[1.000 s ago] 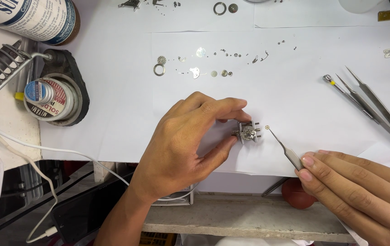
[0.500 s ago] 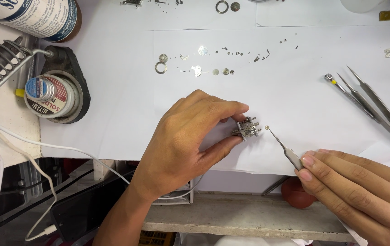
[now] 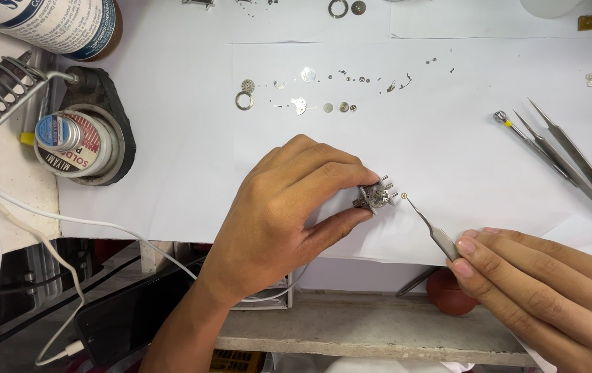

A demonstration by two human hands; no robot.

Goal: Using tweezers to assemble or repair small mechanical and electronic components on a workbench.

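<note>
**Seating a tiny part into a held watch movement**

While the left hand (image 3: 289, 214) pinches the small metal watch movement (image 3: 377, 197) between thumb and fingertips, that movement serves as the landmark for everything else in the head view. It sits on the white paper sheet (image 3: 448, 145) covering the bench, its little posts standing up. Just to its right, the fine tweezers (image 3: 428, 226) in the right hand (image 3: 551, 290) carry a tiny ring-shaped part (image 3: 404, 197) at their tips, the right grip closed around the tweezer body. Doing this well probably means keeping the left grip firm and motionless, squeezing the tweezers only lightly so the part does not spring away, and approaching low and slowly. Above the movement lies a row of loose gears and screws (image 3: 310, 90); spare tweezers (image 3: 572, 162) lie well to its right.
</note>
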